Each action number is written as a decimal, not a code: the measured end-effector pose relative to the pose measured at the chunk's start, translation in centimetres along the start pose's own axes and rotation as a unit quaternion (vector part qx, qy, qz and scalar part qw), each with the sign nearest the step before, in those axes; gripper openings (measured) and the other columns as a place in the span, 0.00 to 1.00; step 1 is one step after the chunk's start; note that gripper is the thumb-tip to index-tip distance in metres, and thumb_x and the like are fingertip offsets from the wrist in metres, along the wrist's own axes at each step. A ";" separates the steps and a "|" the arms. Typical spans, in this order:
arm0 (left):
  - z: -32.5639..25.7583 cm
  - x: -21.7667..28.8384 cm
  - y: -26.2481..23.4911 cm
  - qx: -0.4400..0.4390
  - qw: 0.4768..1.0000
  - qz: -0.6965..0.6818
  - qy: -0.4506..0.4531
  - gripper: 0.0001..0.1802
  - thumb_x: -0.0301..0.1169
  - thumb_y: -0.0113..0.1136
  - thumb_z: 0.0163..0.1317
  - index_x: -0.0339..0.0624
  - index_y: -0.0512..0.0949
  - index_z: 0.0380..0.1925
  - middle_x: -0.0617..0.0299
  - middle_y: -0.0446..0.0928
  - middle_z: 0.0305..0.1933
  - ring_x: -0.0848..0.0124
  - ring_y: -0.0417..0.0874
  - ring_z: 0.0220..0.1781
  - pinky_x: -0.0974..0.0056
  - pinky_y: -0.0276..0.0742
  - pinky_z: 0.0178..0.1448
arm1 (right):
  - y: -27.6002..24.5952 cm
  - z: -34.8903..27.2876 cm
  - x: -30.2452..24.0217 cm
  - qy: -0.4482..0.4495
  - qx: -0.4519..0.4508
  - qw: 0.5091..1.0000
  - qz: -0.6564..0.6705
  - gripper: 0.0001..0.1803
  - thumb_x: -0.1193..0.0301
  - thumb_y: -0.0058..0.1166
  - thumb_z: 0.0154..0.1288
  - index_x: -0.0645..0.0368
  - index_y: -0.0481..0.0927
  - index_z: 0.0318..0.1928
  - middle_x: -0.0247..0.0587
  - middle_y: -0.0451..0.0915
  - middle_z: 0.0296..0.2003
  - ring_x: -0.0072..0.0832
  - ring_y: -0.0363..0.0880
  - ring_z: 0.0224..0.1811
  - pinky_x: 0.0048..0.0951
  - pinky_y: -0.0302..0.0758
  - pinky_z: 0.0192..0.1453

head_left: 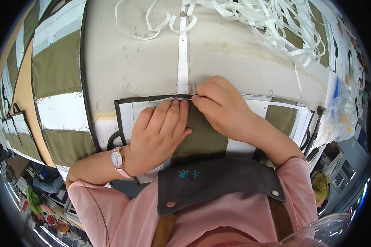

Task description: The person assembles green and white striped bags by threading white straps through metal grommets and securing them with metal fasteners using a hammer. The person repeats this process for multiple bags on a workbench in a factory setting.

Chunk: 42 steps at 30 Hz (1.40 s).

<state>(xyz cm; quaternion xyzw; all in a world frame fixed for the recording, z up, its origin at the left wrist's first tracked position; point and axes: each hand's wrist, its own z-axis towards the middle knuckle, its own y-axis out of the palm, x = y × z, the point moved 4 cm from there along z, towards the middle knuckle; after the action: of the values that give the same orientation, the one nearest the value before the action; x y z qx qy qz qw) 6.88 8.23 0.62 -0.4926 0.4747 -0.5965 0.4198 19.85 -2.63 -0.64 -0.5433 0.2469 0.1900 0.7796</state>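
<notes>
A fabric panel (205, 136) of olive green and white sections lies in front of me, its far edge bound in dark trim (132, 99). My left hand (158, 125) rests on it palm down, the fingers stretched out so their tips meet the bound edge. Just right of those tips, my right hand (220, 107) is closed in a pinch on the trim; the fingertips hide exactly what is between them. Dark loops (114, 140) stick out at the panel's sides. A watch (117, 159) is on my left wrist.
Loose white tape (272, 24) lies tangled at the far right of the grey table (132, 61). More green and white panels (57, 61) are laid along the left. A clear plastic bag (342, 117) sits at the right edge. Other people are in the background.
</notes>
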 end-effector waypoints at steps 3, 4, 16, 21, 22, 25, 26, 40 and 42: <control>-0.1 0.0 -0.4 -0.001 1.000 -0.005 0.003 0.32 0.43 0.64 0.58 0.30 0.76 0.58 0.50 0.76 0.56 0.58 0.76 0.60 0.55 0.72 0.59 | 0.0 -0.1 -0.7 -0.067 0.006 0.995 -0.072 0.11 0.72 0.56 0.44 0.61 0.77 0.31 0.41 0.73 0.36 0.38 0.72 0.41 0.37 0.74 0.46; -0.1 -0.1 -0.5 0.000 1.000 -0.010 0.004 0.33 0.42 0.65 0.58 0.30 0.76 0.58 0.50 0.76 0.56 0.57 0.77 0.59 0.54 0.73 0.59 | 0.0 -0.2 -1.0 -0.079 0.001 0.992 -0.097 0.11 0.72 0.56 0.43 0.61 0.77 0.31 0.40 0.73 0.36 0.38 0.72 0.41 0.37 0.75 0.47; -0.2 -1.1 -0.9 0.058 0.993 -0.089 -0.047 0.33 0.36 0.74 0.53 0.30 0.77 0.56 0.51 0.76 0.50 0.54 0.79 0.50 0.54 0.79 0.52 | 0.0 0.0 -0.7 -0.091 0.011 0.991 -0.097 0.04 0.76 0.63 0.56 0.63 0.83 0.32 0.37 0.71 0.32 0.32 0.70 0.35 0.33 0.72 0.38; -0.5 -1.2 -1.2 0.015 0.997 0.036 -0.064 0.27 0.40 0.70 0.58 0.32 0.81 0.51 0.54 0.78 0.50 0.58 0.80 0.50 0.57 0.77 0.49 | 0.9 -0.6 -1.6 -0.115 0.048 0.976 -0.178 0.04 0.80 0.64 0.59 0.64 0.82 0.28 0.37 0.69 0.28 0.33 0.70 0.33 0.33 0.71 0.36; -0.3 -1.2 -1.2 0.016 0.997 0.052 -0.050 0.26 0.41 0.69 0.59 0.32 0.81 0.51 0.54 0.78 0.51 0.59 0.80 0.51 0.57 0.77 0.49 | 1.1 -0.6 -1.8 -0.111 0.055 0.971 -0.205 0.05 0.81 0.64 0.59 0.65 0.81 0.28 0.37 0.69 0.29 0.33 0.70 0.33 0.33 0.71 0.35; 0.1 -0.8 -1.1 0.022 0.995 0.098 -0.029 0.19 0.40 0.60 0.69 0.32 0.83 0.46 0.53 0.80 0.52 0.62 0.81 0.53 0.57 0.77 0.50 | 1.6 -0.6 -2.4 -0.104 0.051 0.958 -0.262 0.05 0.80 0.64 0.58 0.66 0.81 0.27 0.37 0.69 0.29 0.34 0.72 0.34 0.33 0.71 0.36; 0.2 -0.7 -1.1 0.020 0.994 0.092 -0.047 0.18 0.38 0.60 0.68 0.32 0.83 0.46 0.53 0.80 0.52 0.62 0.81 0.53 0.57 0.77 0.52 | 1.7 -0.6 -2.5 -0.104 0.049 0.953 -0.280 0.05 0.80 0.65 0.58 0.66 0.81 0.27 0.37 0.70 0.29 0.34 0.72 0.35 0.33 0.72 0.36; 0.0 2.8 0.8 -0.045 0.993 0.003 -0.109 0.29 0.48 0.62 0.62 0.59 0.78 0.64 0.46 0.69 0.62 0.50 0.70 0.67 0.40 0.71 0.69 | -2.9 -3.3 1.5 0.047 0.044 0.998 -0.012 0.17 0.80 0.63 0.47 0.67 0.82 0.42 0.43 0.75 0.37 0.42 0.73 0.38 0.39 0.73 0.41; 0.3 3.2 1.2 -0.035 0.991 0.002 -0.127 0.26 0.51 0.54 0.70 0.57 0.79 0.64 0.44 0.67 0.62 0.45 0.69 0.65 0.38 0.68 0.70 | -2.9 -3.4 1.7 0.079 0.050 0.996 -0.010 0.16 0.80 0.62 0.48 0.65 0.81 0.42 0.42 0.75 0.36 0.40 0.73 0.38 0.38 0.71 0.41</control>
<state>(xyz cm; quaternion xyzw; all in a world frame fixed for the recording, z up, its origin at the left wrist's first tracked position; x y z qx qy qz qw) 6.71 4.85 0.10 -0.5780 0.4386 -0.5115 0.4603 22.26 -6.76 -0.43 -0.5194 0.3114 0.1255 0.7858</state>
